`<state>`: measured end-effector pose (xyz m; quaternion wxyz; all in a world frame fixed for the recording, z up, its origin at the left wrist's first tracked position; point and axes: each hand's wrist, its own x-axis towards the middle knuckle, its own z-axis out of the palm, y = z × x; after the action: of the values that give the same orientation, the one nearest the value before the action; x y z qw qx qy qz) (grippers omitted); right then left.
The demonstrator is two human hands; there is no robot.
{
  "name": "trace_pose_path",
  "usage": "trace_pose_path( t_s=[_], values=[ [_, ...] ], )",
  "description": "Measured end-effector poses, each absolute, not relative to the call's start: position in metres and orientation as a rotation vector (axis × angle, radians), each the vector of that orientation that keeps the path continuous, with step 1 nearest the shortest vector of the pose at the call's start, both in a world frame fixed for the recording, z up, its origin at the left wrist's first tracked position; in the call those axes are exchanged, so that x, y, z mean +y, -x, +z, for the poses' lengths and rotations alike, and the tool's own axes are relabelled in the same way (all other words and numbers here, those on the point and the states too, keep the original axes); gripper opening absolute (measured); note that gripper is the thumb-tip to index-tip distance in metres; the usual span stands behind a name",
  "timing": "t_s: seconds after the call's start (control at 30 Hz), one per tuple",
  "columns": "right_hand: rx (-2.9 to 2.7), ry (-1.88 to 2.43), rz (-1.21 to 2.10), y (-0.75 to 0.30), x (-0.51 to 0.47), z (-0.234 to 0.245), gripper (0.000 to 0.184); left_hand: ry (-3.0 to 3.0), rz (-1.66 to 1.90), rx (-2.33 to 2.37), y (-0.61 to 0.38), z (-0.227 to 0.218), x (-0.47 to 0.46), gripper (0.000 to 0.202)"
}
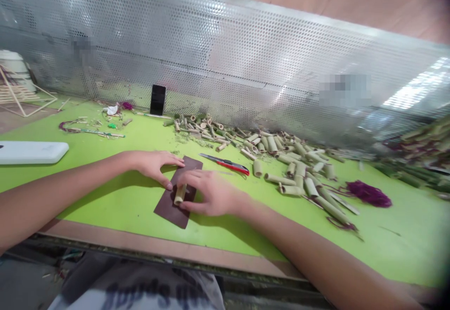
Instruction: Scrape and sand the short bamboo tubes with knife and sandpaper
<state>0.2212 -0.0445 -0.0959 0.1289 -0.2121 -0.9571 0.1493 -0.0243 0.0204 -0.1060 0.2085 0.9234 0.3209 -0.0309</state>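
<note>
A dark brown sheet of sandpaper (171, 207) lies on the green table top (116, 207) near the front edge. My left hand (154, 165) lies flat on the sheet's upper left corner, fingers spread. My right hand (207, 192) is closed round a short bamboo tube (179, 194), which rests on the sheet. Part of the tube sticks out past my fingers.
A red and black utility knife (227, 163) lies just beyond the sheet. Several cut bamboo tubes (298, 171) are heaped to the right and back. Purple thread (369, 193), a white box (31, 152), a black phone (158, 99) and a perforated metal screen (225, 61) are around.
</note>
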Motion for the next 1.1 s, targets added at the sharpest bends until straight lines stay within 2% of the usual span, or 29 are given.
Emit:
trace_pose_path(
  t_s=[0.2, 0.3, 0.47, 0.57, 0.73, 0.8, 0.87, 1.03, 1.1],
  values=[
    [-2.566, 1.207, 0.221, -0.241, -0.009, -0.099, 0.023, -2.548, -0.105, 0.908, 0.023, -0.103, 0.018, 0.103],
    [-2.463, 1.34, 0.203, -0.241, -0.009, -0.101, 0.021, -2.542, -0.109, 0.906, 0.023, -0.102, 0.018, 0.103],
    [-2.633, 0.879, 0.385, -0.221, -0.038, -0.1, 0.017, -2.557, -0.073, 0.887, 0.024, -0.105, 0.02, 0.101],
    [-2.704, 0.706, 0.446, -0.218, -0.04, -0.1, 0.024, -2.563, -0.09, 0.892, 0.024, -0.105, 0.019, 0.1],
    [-2.515, 1.326, 0.18, -0.234, -0.016, -0.101, 0.028, -2.557, -0.105, 0.907, 0.024, -0.102, 0.017, 0.102],
    [-2.49, 1.425, 0.088, -0.236, -0.014, -0.101, 0.027, -2.554, -0.101, 0.903, 0.024, -0.103, 0.017, 0.101],
    [-2.548, 1.314, 0.086, -0.232, -0.022, -0.1, 0.026, -2.559, -0.096, 0.901, 0.025, -0.104, 0.018, 0.1],
    [-2.742, 0.691, 0.322, -0.213, -0.051, -0.099, 0.026, -2.563, -0.088, 0.908, 0.024, -0.105, 0.019, 0.098],
    [-2.744, 0.721, 0.295, -0.213, -0.049, -0.099, 0.027, -2.554, -0.096, 0.909, 0.024, -0.104, 0.018, 0.099]
  ],
)
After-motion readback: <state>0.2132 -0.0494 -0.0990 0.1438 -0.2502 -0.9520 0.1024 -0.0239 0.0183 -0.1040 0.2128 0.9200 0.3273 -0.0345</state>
